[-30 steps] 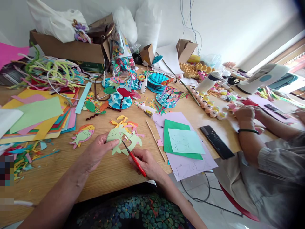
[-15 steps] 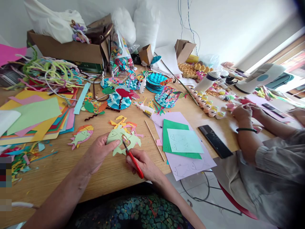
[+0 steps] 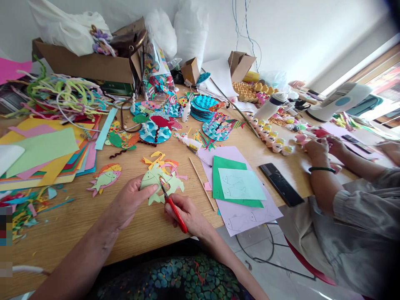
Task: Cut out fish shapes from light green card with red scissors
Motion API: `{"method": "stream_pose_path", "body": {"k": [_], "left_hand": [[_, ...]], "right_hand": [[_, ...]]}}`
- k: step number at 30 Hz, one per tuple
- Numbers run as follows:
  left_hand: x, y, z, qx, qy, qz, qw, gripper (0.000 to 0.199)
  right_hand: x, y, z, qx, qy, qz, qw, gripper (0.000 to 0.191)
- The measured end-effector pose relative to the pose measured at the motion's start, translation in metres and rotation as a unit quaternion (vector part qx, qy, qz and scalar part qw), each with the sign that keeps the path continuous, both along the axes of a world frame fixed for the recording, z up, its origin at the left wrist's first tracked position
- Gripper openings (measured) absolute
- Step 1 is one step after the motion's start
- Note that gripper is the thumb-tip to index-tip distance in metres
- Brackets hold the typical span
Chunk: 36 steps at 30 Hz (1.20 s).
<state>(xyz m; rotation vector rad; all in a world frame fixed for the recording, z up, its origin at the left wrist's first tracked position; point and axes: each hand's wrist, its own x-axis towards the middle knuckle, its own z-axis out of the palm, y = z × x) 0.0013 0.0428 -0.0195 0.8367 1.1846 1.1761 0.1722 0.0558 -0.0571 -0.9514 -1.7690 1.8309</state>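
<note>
Between thumb and fingers, my left hand (image 3: pixel 133 198) pinches a light green paper fish (image 3: pixel 150 178) with a drawn eye and gill line. My right hand (image 3: pixel 184 212) is closed on red-handled scissors (image 3: pixel 176 214), whose blades meet the green paper just right of the fish's body. Yellow, orange and pink paper scraps (image 3: pixel 168 164) lie behind the fish. Left of my left hand, a small stack of cut paper fish (image 3: pixel 106 179) rests on the table. A thin wooden stick (image 3: pixel 202 184) lies beyond my right hand.
Purple, green and pale blue sheets (image 3: pixel 242 184) with fish drawings lie right, beside a black phone (image 3: pixel 281 184). Coloured paper (image 3: pixel 40 152) is stacked left, above scraps (image 3: pixel 28 208). Blue fish-decorated discs (image 3: pixel 155 132) stand behind. At right, a person's hands (image 3: pixel 325 148) work.
The whole view has shifted very slightly. My hands, the scissors and the green paper keep nearly the same positions relative to each other.
</note>
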Motion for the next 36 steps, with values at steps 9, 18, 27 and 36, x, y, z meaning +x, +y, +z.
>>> {"method": "stream_pose_path", "body": {"k": [9,18,27,36], "left_hand": [[0.0008,-0.0011,-0.0012,-0.010,0.000,-0.005,1.000,0.004],[0.0015,-0.0003,-0.0022,-0.005,0.003,0.003,1.000,0.003],[0.0007,-0.0002,0.0006,-0.005,0.011,-0.012,1.000,0.012],[-0.0014,0.0003,-0.0021,-0.009,0.015,-0.014,1.000,0.013]], "right_hand": [[0.0000,0.0011,0.0019,0.015,-0.009,0.001,1.000,0.034],[-0.0011,-0.0006,0.0026,0.000,0.002,-0.015,1.000,0.034],[-0.0022,-0.0013,0.0051,0.001,-0.004,-0.025,1.000,0.036],[-0.0017,-0.0014,0.0090,0.031,-0.016,-0.026,0.999,0.038]]}}
